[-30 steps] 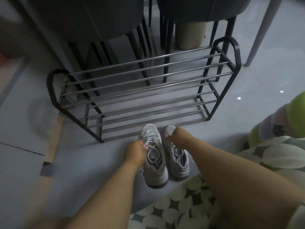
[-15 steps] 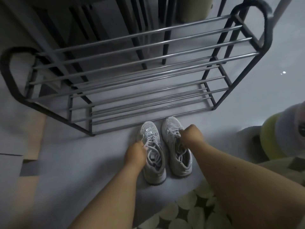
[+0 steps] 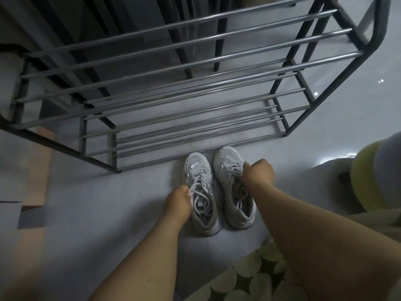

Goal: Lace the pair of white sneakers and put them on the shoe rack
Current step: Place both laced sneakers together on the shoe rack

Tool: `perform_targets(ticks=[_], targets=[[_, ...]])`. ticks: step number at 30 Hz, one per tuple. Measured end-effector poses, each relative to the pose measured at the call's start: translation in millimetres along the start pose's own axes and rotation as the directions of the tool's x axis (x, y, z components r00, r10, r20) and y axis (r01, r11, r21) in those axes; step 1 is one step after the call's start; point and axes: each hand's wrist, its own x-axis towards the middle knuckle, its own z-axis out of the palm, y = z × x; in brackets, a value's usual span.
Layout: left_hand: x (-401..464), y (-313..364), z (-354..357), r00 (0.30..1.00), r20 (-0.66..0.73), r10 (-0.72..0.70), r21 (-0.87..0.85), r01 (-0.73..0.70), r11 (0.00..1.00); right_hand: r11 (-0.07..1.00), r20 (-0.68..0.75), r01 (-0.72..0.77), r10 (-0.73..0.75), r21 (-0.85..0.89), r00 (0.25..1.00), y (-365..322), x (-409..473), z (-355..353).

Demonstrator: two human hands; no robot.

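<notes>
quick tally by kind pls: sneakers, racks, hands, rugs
sneakers: 2, left sneaker and right sneaker, side by side on the floor
racks: 1, rack, nothing on it
hands: 2, left hand and right hand, each with a grip on its own sneaker
rugs: 1, rug
total: 6

Two bare forearms are showing in the lower half of the frame, one rising from the bottom centre, the other coming in from the lower right. No sleeve is covering either arm as far as the frame edge. The left hand (image 3: 178,203) is wearing no glove, ring or band. The right hand (image 3: 258,171) is likewise wearing nothing, and its wrist is carrying no watch or strap. A small dark spot is showing on the right forearm, toward the lower right.
</notes>
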Motion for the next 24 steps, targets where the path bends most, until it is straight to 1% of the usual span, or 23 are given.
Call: perform_targets(ticks=[2,4,7,9,11,12,14,17,19,20,21,22,24], targets=[[4,-3,4,0.998,0.036,-0.050,-0.088,0.053,0.995,0.998,0.049,-0.062,0.060,0.026,0.997,0,0,4],[5,-1,4,0.993,0.075,-0.094,-0.209,0.108,0.972,0.991,0.131,-0.122,0.114,0.054,0.985,0,2,10],[13,0,3,0.966,0.116,-0.231,-0.442,0.258,0.859,0.942,0.288,-0.259,0.193,0.213,0.938,6,6,19],[28,-10,11,0.949,0.105,-0.296,-0.509,0.307,0.804,0.887,0.358,-0.337,0.218,0.316,0.908,7,9,20],[44,-28,26,0.927,0.105,-0.360,-0.541,0.357,0.761,0.780,0.385,-0.441,0.278,0.445,0.880,9,12,20],[50,-34,34,0.908,0.125,-0.399,-0.561,0.397,0.727,0.740,0.408,-0.459,0.270,0.492,0.872,10,14,22],[44,-27,38,0.873,0.215,-0.438,-0.620,0.468,0.629,0.731,0.442,-0.451,0.225,0.513,0.868,9,14,23],[34,-12,39,0.834,0.345,-0.430,-0.655,0.542,0.526,0.732,0.504,-0.460,0.184,0.502,0.844,17,27,35],[31,-6,37,0.820,0.398,-0.411,-0.647,0.569,0.508,0.749,0.501,-0.454,0.189,0.483,0.845,40,54,53],[29,-4,36,0.817,0.415,-0.402,-0.645,0.575,0.504,0.752,0.528,-0.476,0.203,0.456,0.825,36,49,48],[30,-3,36,0.816,0.429,-0.388,-0.642,0.577,0.505,0.746,0.514,-0.483,0.221,0.458,0.829,21,31,35],[30,-3,35,0.815,0.441,-0.376,-0.640,0.579,0.505,0.754,0.535,-0.483,0.209,0.446,0.819,18,24,32],[32,-3,36,0.812,0.459,-0.360,-0.632,0.584,0.509,0.791,0.547,-0.466,0.203,0.398,0.812,12,11,26]])
